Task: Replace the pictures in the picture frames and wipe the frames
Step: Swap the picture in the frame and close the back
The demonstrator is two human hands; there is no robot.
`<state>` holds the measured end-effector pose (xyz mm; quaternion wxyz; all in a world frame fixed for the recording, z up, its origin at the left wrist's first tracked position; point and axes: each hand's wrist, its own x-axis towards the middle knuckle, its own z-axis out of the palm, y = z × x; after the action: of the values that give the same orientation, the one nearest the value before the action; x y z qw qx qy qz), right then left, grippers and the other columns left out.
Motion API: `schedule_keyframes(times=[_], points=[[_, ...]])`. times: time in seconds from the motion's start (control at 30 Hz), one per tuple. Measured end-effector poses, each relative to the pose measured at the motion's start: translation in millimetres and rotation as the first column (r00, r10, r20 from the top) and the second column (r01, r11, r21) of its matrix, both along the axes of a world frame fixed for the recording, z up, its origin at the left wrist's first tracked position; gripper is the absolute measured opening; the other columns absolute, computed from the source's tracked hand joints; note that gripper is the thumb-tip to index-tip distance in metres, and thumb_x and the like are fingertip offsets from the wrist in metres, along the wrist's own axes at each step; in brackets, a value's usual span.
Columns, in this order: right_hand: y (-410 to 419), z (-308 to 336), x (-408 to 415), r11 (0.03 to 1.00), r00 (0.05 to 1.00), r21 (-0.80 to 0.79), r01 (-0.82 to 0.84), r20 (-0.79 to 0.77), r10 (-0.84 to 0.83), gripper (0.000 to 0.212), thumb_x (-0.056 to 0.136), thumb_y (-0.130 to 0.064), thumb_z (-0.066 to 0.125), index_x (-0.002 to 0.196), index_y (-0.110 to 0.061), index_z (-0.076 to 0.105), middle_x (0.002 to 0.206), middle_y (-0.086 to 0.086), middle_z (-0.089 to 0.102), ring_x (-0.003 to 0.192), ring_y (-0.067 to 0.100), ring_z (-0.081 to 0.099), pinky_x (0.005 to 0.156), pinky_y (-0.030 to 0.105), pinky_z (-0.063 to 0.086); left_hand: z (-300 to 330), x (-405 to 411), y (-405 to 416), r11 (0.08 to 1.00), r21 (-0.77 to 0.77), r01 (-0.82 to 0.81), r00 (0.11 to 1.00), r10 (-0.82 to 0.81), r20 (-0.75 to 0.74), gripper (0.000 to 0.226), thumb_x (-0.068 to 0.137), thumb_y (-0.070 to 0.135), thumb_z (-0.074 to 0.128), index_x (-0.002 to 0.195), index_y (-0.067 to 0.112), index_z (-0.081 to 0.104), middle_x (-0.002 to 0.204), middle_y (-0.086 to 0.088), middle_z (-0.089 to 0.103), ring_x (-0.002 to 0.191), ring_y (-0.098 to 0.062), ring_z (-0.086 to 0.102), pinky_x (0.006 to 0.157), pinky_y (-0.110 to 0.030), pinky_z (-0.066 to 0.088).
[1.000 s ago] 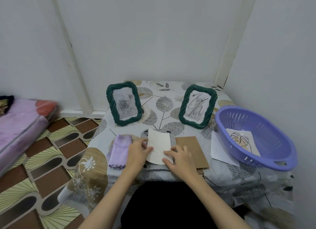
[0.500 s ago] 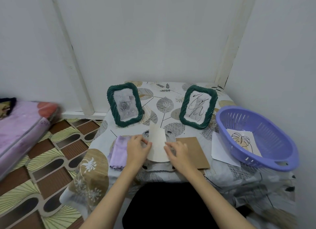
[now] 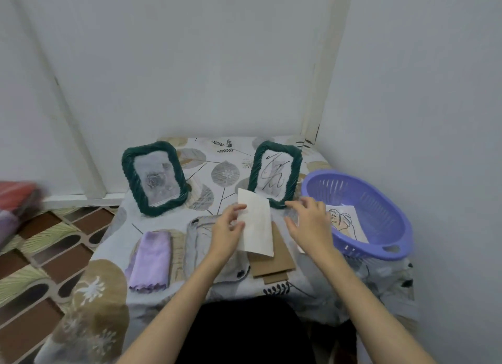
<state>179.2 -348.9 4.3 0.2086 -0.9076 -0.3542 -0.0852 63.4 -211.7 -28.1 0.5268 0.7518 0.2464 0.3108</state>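
- Head view: left hand (image 3: 226, 229) pinches the white sheet (image 3: 256, 225), its long axis running away from the person.
- Right hand (image 3: 308, 223), fingers spread, holds nothing; the right-side frame (image 3: 274, 173) stands just beyond it, nearer than to the left hand.

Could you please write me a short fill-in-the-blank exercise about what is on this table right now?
1. The left hand holds a ____ sheet of paper.
2. Both standing picture frames have ____ rope-twist borders.
3. The leaf drawing lies inside the purple ____.
4. The folded lilac cloth lies to the ____ of the left hand.

Missing words: white; green; basket; left
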Motion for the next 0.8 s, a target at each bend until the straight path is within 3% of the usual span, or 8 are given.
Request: schedule_keyframes(times=[0.07,0.13,0.23,0.4,0.47,0.53,0.67,0.8], points=[[-26.0,4.2,19.2,0.98,0.999,-0.195,0.044,0.002,-0.044,0.048,0.09,-0.035,0.049,0.136,-0.032,0.038,0.141,0.007,0.036,0.124,0.03,0.037,0.099,0.043,0.033,-0.8,21.7,-9.3,0.999,0.007,0.047,0.998,-0.047,-0.037,0.033,0.087,-0.004,0.05,0.115,0.012,0.059,0.114,-0.001,0.055,0.104,-0.014,0.05,0.077,-0.004,0.041],[-47.3,1.9,36.5,0.964,0.996,-0.267,0.005,-0.084,-0.029,0.052,0.091,-0.034,0.049,0.14,-0.035,0.032,0.14,0.008,0.04,0.122,0.03,0.043,0.098,0.042,0.039,-2.5,42.7,-18.4,0.997,-0.018,0.074,0.995,-0.075,-0.072,0.035,0.087,-0.004,0.051,0.118,0.01,0.059,0.119,-0.003,0.056,0.108,-0.013,0.048,0.087,-0.018,0.041],[-66.4,-0.1,51.3,0.974,0.965,-0.206,-0.091,-0.259,0.035,0.053,0.092,-0.031,0.05,0.141,-0.038,0.03,0.133,0.005,0.05,0.117,0.025,0.049,0.092,0.04,0.046,-7.4,67.4,-30.4,0.993,-0.066,0.098,0.989,-0.104,-0.107,0.035,0.087,-0.004,0.051,0.119,0.008,0.058,0.124,-0.008,0.057,0.114,-0.018,0.049,0.091,-0.023,0.039],[-79.2,6.4,64.0,0.99,0.968,-0.084,-0.11,-0.234,0.087,0.05,0.091,-0.03,0.053,0.138,-0.036,0.037,0.132,-0.002,0.055,0.117,0.022,0.051,0.09,0.036,0.047,-18.7,91.5,-41.5,0.98,-0.134,0.145,0.965,-0.169,-0.2,0.039,0.085,-0.003,0.056,0.124,0.003,0.054,0.129,-0.012,0.055,0.114,-0.018,0.049,0.094,-0.022,0.04],[-82.3,9.5,69.8,0.993,0.969,-0.039,-0.116,-0.226,0.104,0.049,0.091,-0.031,0.053,0.137,-0.036,0.039,0.134,-0.006,0.054,0.118,0.02,0.051,0.09,0.038,0.048,-22.7,96.4,-46.0,0.971,-0.102,0.217,0.936,-0.237,-0.261,0.045,0.084,0.001,0.061,0.128,0.004,0.051,0.129,-0.007,0.054,0.109,-0.013,0.049,0.086,-0.013,0.037],[-83.4,11.4,74.5,0.991,0.964,-0.011,-0.133,-0.233,0.126,0.049,0.09,-0.032,0.054,0.137,-0.036,0.039,0.135,-0.007,0.053,0.116,0.019,0.053,0.089,0.039,0.049,-26.7,101.0,-49.7,0.952,-0.054,0.302,0.894,-0.302,-0.332,0.053,0.083,0.007,0.065,0.132,0.007,0.047,0.134,-0.003,0.051,0.119,-0.014,0.049,0.09,-0.011,0.034],[-81.6,9.9,76.0,0.991,0.962,-0.01,-0.137,-0.241,0.131,0.05,0.09,-0.033,0.055,0.137,-0.035,0.04,0.128,0.0,0.059,0.111,0.022,0.056,0.088,0.039,0.049,-32.1,113.4,-52.0,0.865,0.194,0.464,0.782,-0.296,-0.549,0.062,0.084,0.024,0.065,0.139,0.016,0.039,0.149,-0.009,0.034,0.141,-0.021,0.026,0.113,-0.03,0.019],[-76.1,-0.6,69.2,0.988,0.965,-0.068,-0.141,-0.232,0.122,0.051,0.09,-0.037,0.053,0.138,-0.039,0.037,0.119,0.003,0.062,0.108,0.024,0.055,0.083,0.035,0.046,-36.1,121.9,-52.7,0.71,0.369,0.601,0.659,-0.179,-0.73,0.059,0.088,0.04,0.055,0.14,0.022,0.035,0.153,-0.007,0.025,0.146,-0.025,0.004,0.116,-0.044,0.007]])
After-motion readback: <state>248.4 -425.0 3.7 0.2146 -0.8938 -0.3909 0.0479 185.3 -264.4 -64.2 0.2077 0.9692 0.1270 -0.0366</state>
